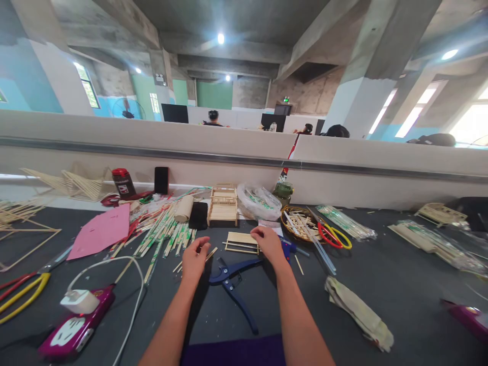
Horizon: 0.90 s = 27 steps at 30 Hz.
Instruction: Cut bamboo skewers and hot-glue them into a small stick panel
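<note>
My left hand (pixel 195 258) hovers over the dark table with fingers curved and the thumb apart, holding nothing that I can see. Short wooden sticks (pixel 211 253) lie beside and behind it. My right hand (pixel 268 245) has its thumb and fingers pinched together at the right end of a small panel of wooden sticks (pixel 241 238); whatever is between the fingertips is hidden. Between my forearms lies a blue hand cutter (pixel 229 279) with its handles spread. Partly behind my right wrist is a blue glue gun (pixel 288 248).
A small stick-built chair (pixel 223 206) stands behind the panel. A basket of stick pieces (pixel 301 223), scissors (pixel 335 236) and a glove (pixel 358 312) are to the right. Bundled sticks (pixel 163 234), pink paper (pixel 101 231) and a power strip (pixel 78 325) with a white cable lie left.
</note>
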Each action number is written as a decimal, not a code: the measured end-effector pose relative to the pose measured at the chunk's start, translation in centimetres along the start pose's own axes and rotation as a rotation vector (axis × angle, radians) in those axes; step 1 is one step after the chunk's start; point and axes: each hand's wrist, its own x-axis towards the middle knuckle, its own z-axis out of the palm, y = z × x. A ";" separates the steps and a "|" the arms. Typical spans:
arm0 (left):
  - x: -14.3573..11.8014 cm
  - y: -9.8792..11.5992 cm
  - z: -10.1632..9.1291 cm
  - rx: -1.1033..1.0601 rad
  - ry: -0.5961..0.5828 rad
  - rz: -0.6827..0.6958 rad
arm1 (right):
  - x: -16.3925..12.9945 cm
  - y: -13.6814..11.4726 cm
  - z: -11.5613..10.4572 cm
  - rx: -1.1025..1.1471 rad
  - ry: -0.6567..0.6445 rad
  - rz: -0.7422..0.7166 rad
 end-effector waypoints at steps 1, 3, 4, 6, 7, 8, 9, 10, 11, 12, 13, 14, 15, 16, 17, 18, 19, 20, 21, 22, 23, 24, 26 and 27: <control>0.0 -0.1 0.0 -0.078 0.036 -0.030 | -0.3 -0.4 0.5 -0.140 -0.070 -0.015; 0.1 -0.2 -0.2 -0.204 0.100 -0.095 | -0.9 -1.0 1.7 -0.388 -0.145 -0.042; 0.2 -0.2 -0.3 -0.237 0.123 -0.122 | -1.1 -1.2 2.2 -0.478 -0.157 -0.059; 0.3 -0.3 -0.6 -0.223 0.143 -0.135 | -1.5 -1.3 2.9 -0.573 -0.162 -0.084; 0.3 -0.4 -0.7 -0.168 0.132 -0.119 | -1.6 -1.3 3.2 -0.582 -0.162 -0.088; 0.3 -0.4 -0.9 -0.077 0.103 -0.094 | -1.6 -1.2 3.3 -0.581 -0.161 -0.090; 0.2 -0.3 -1.0 0.045 0.055 -0.063 | -1.7 -1.1 3.4 -0.584 -0.163 -0.092; 0.1 -0.2 -1.1 0.192 -0.005 -0.028 | -1.7 -1.0 3.4 -0.587 -0.164 -0.095; -0.1 -0.1 -1.1 0.350 -0.072 0.005 | -1.6 -0.9 3.5 -0.591 -0.165 -0.097; -0.4 0.2 -1.1 0.502 -0.134 0.032 | -1.6 -0.8 3.4 -0.590 -0.161 -0.100; -0.6 0.4 -1.1 0.632 -0.186 0.053 | -1.5 -0.9 3.4 -0.578 -0.148 -0.102; -0.8 0.7 -1.0 0.730 -0.223 0.066 | -1.4 -0.9 3.4 -0.548 -0.129 -0.102; -1.1 0.9 -1.0 0.799 -0.246 0.071 | -1.3 -1.0 3.3 -0.496 -0.100 -0.098; -1.2 1.1 -1.0 0.847 -0.259 0.069 | -1.1 -1.2 3.3 -0.421 -0.066 -0.089; -1.3 1.2 -0.9 0.877 -0.265 0.064 | -1.0 -1.4 3.3 -0.329 -0.032 -0.076; -1.4 1.3 -1.0 0.897 -0.266 0.061 | -0.9 -1.6 3.3 -0.226 -0.002 -0.063; -1.4 1.4 -1.0 0.911 -0.266 0.058 | -0.8 -1.7 3.3 -0.120 0.020 -0.052; -1.4 1.4 -1.0 0.925 -0.265 0.056 | -0.6 -1.9 3.3 -0.012 0.032 -0.046; -1.3 1.4 -1.0 0.937 -0.264 0.055 | -0.6 -2.1 3.3 0.099 0.031 -0.044; -1.3 1.4 -1.0 0.948 -0.263 0.053 | -0.5 -2.2 3.3 0.211 0.019 -0.043; -1.3 1.4 -1.0 0.957 -0.262 0.050 | -0.5 -2.4 3.4 0.320 0.004 -0.037; -1.3 1.5 -0.9 0.965 -0.261 0.046 | -0.5 -2.5 3.5 0.420 -0.009 -0.023; -1.3 1.6 -0.9 0.970 -0.263 0.034 | -0.6 -2.7 3.6 0.567 -0.004 0.020; -1.4 1.7 -0.9 0.968 -0.265 0.026 | -0.7 -2.8 3.6 0.614 0.012 0.042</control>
